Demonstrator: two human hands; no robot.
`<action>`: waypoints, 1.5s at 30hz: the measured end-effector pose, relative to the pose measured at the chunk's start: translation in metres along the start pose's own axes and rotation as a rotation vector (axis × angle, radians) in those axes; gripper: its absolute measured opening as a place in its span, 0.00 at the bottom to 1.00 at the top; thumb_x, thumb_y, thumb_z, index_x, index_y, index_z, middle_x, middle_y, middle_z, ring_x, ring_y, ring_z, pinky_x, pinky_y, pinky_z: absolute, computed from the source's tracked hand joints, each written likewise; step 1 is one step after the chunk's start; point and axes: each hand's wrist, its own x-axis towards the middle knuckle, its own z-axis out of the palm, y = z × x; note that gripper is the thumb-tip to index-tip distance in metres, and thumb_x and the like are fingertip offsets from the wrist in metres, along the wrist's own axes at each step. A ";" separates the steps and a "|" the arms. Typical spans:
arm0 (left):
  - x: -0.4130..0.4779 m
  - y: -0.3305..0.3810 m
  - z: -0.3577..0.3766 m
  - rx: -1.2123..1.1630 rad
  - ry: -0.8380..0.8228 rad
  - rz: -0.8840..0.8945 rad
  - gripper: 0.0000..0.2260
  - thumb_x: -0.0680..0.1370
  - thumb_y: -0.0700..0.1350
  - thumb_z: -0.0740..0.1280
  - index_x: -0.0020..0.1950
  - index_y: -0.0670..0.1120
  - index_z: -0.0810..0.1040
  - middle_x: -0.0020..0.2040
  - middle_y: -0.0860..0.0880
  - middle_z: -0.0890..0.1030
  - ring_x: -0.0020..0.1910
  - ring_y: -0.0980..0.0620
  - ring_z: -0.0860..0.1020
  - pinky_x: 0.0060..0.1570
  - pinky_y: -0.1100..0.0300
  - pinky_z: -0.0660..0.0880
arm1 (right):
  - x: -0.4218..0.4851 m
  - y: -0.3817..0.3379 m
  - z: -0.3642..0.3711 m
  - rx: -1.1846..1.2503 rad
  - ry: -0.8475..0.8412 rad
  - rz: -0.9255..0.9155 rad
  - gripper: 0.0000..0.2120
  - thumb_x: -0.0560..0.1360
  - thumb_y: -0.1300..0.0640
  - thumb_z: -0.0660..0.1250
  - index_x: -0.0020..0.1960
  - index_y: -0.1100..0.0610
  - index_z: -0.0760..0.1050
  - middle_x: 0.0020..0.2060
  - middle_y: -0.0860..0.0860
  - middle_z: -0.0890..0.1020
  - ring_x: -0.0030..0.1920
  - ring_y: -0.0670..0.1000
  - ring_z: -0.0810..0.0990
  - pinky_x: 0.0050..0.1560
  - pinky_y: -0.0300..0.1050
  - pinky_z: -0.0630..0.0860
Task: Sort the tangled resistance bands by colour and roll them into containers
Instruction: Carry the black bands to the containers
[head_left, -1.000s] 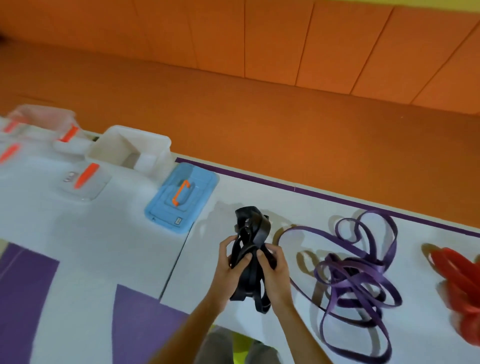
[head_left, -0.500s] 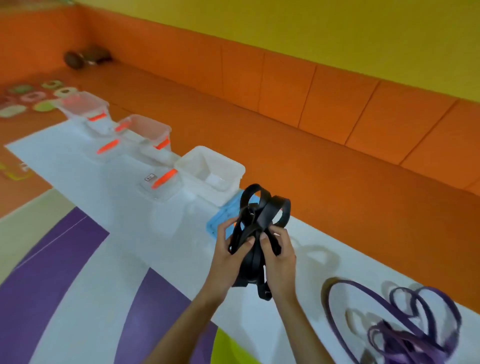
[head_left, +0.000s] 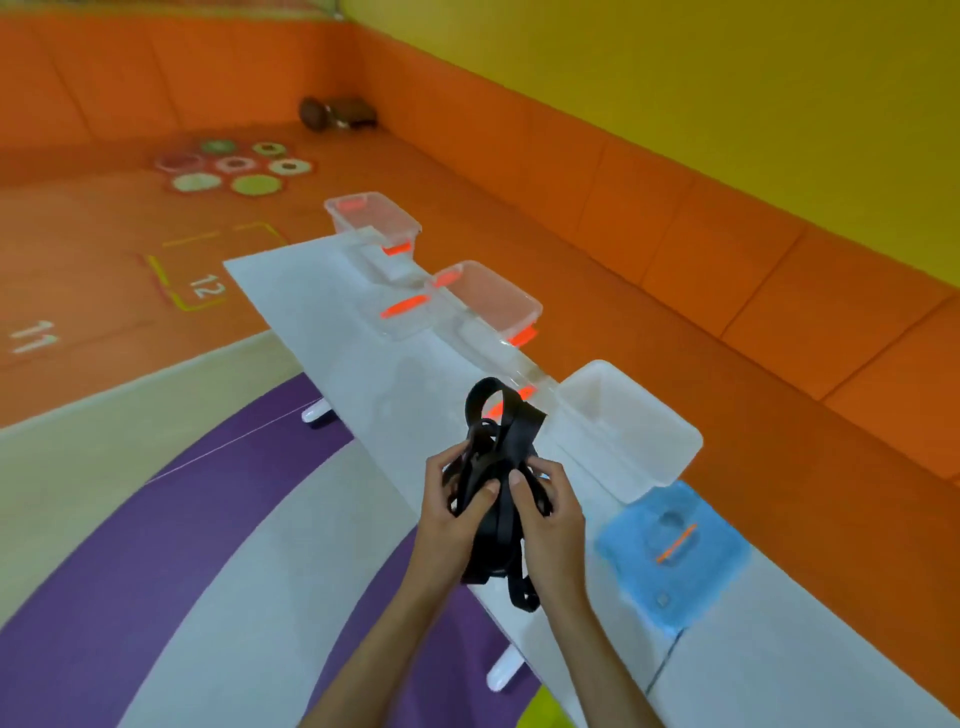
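Black bundle (head_left: 506, 431) moved left of empty white container (head_left: 639, 447); left hand (head_left: 449, 519), right hand (head_left: 558, 519) grip it.

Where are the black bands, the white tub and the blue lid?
black bands (head_left: 514, 428), head view, wide strap near the bundle's top
white tub (head_left: 639, 426), head view, inner wall
blue lid (head_left: 701, 571), head view, blue top beside its handle

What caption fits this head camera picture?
Left hand and right hand grip black bands at a white table near an open white box.
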 end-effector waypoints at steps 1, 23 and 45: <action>0.007 0.005 -0.017 -0.005 0.027 0.003 0.21 0.79 0.48 0.74 0.69 0.64 0.74 0.63 0.55 0.85 0.64 0.52 0.84 0.61 0.52 0.83 | 0.006 -0.002 0.021 0.001 -0.028 0.000 0.08 0.83 0.53 0.71 0.56 0.39 0.79 0.51 0.41 0.87 0.54 0.43 0.86 0.54 0.44 0.83; 0.353 0.096 -0.248 0.067 0.248 -0.068 0.22 0.78 0.52 0.74 0.70 0.65 0.74 0.61 0.51 0.86 0.58 0.46 0.87 0.50 0.52 0.85 | 0.293 -0.009 0.364 0.038 -0.220 0.039 0.08 0.81 0.46 0.70 0.60 0.41 0.78 0.54 0.39 0.85 0.57 0.41 0.84 0.58 0.46 0.83; 0.689 0.143 -0.462 0.234 -0.102 -0.218 0.19 0.80 0.51 0.72 0.68 0.66 0.73 0.58 0.59 0.86 0.56 0.56 0.86 0.47 0.61 0.83 | 0.503 -0.013 0.653 0.044 0.128 0.282 0.06 0.82 0.52 0.72 0.58 0.46 0.80 0.55 0.40 0.85 0.60 0.44 0.83 0.64 0.55 0.80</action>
